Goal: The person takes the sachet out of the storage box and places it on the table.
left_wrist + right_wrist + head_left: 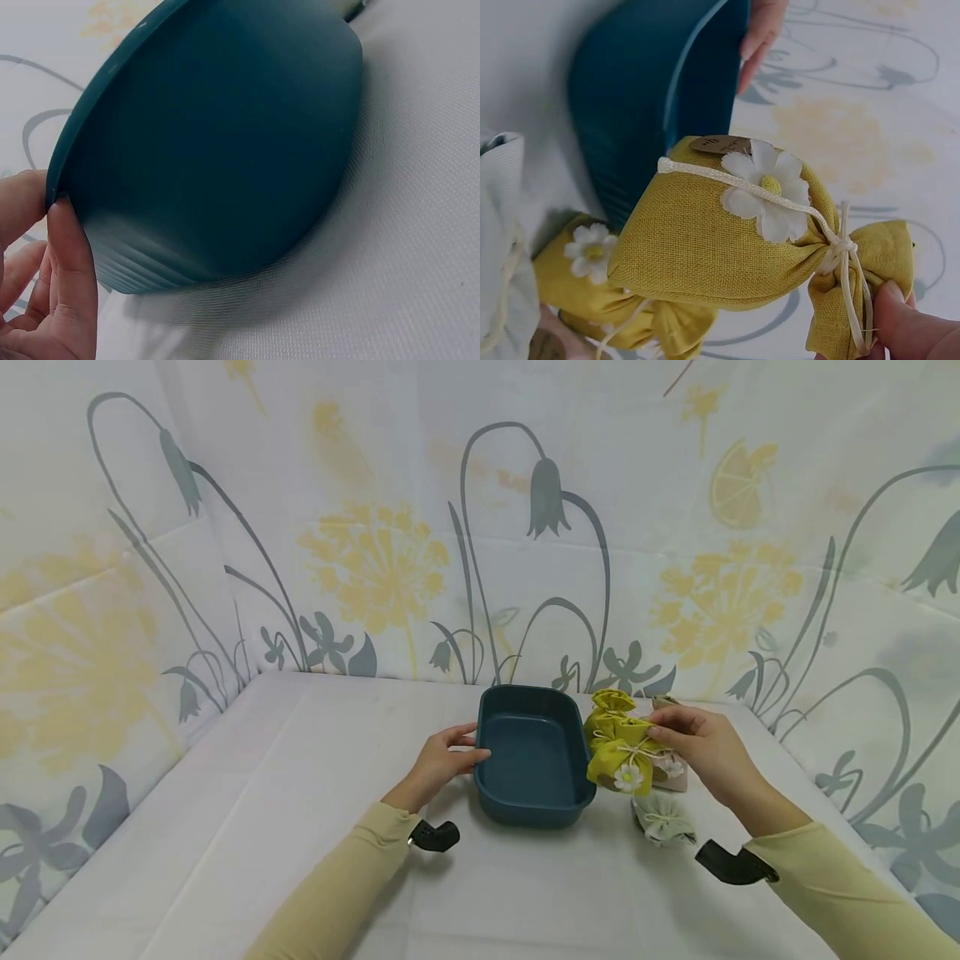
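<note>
A dark teal plastic basin (534, 814) stands on the white-covered table, its inside bare. My left hand (442, 764) pinches the basin's left rim between thumb and fingers, as the left wrist view also shows at the rim (71, 142). By its gathered top, a yellow cloth drawstring pouch (712, 247) with a white fabric flower hangs from my right hand (697, 747), just right of the basin. Behind it sits another yellow pouch (613, 700). A pale grey-green pouch (663, 818) lies nearer to me, and a pinkish-beige pouch (675, 781) is partly hidden under my right hand.
The white cloth-covered table (300, 827) stretches left of the basin and in front of it. A white curtain (420, 468) with yellow and grey flowers encloses the back and sides. Black wrist mounts (435, 836) stick out from both sleeves.
</note>
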`<state>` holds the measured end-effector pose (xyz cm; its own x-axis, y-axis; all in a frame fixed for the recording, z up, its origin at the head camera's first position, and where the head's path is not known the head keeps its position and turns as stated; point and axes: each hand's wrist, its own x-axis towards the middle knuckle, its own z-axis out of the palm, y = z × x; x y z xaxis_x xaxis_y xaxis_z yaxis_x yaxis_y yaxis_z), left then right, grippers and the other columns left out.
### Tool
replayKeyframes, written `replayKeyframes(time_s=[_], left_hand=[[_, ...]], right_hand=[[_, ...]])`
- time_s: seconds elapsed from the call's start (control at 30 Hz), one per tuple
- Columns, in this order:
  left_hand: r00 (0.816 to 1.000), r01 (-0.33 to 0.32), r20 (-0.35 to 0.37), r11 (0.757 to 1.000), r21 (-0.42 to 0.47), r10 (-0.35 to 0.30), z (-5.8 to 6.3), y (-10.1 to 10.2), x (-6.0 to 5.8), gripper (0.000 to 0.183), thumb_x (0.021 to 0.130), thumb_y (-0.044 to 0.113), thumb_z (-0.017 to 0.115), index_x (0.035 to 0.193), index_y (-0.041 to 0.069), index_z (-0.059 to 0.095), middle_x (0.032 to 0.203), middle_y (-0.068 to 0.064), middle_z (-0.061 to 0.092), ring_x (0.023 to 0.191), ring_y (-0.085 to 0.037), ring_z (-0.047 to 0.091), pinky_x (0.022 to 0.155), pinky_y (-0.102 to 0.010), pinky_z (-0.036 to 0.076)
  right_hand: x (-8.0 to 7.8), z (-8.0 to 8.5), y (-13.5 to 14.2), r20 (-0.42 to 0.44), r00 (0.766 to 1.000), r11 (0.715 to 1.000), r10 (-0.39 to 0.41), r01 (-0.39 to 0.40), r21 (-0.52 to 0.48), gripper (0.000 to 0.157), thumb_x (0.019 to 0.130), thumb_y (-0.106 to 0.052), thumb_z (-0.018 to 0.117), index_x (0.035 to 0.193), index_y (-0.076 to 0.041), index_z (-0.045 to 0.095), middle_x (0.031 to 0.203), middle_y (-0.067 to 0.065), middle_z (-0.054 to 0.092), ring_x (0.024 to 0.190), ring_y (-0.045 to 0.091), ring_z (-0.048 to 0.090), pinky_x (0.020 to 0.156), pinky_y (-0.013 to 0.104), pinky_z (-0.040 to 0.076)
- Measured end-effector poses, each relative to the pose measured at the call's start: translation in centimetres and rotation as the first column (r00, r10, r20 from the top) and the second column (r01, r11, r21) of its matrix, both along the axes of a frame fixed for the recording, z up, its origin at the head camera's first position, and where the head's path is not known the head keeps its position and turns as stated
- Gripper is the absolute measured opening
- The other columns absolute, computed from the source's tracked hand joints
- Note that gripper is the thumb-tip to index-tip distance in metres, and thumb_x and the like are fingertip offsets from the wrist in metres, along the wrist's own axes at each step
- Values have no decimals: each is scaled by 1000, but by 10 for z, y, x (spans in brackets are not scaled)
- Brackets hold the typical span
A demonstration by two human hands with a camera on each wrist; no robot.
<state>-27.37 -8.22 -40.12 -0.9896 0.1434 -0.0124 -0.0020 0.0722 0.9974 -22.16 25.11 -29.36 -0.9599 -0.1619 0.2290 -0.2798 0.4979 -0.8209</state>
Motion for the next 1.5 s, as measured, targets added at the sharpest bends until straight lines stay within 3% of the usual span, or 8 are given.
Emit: replayKeyframes(time_s=[0.3,0.7,1.03,1.5], left_hand=[[1000,3,5,1000,2,-3,0,0,1,60,82,9,72,136,5,48,118,-18,52,87,-18,63,76,-32,54],[1000,1,3,1000,-4,-1,0,0,1,59,82,10,73,135,5,49,118,-18,52,87,-18,62,75,-32,54],[1000,-3,-2,1000,-20,3,1,-1,1,58,81,12,73,135,7,50,118,-17,53,86,-18,62,76,-32,54],[1000,-1,3,1000,-5,1,0,0,1,59,82,9,72,135,5,49,122,-21,50,87,-19,63,75,-32,54]], right_hand=[[1,-10,15,-14,1000,998,-27,27,56,27,94,-17,57,107,7,59,86,-13,63,81,2,55,70,20,47],[1,-17,24,14,999,999,-34,34,28,28,94,-15,57,108,9,59,87,-13,64,81,2,58,72,18,47],[-5,-26,15,15,1000,999,-25,24,36,25,93,-11,57,108,10,59,89,-6,63,81,2,57,72,21,49],[-14,-33,-2,59,998,998,-10,13,-59,23,91,-4,58,105,14,57,86,-6,62,76,2,54,67,21,49]])
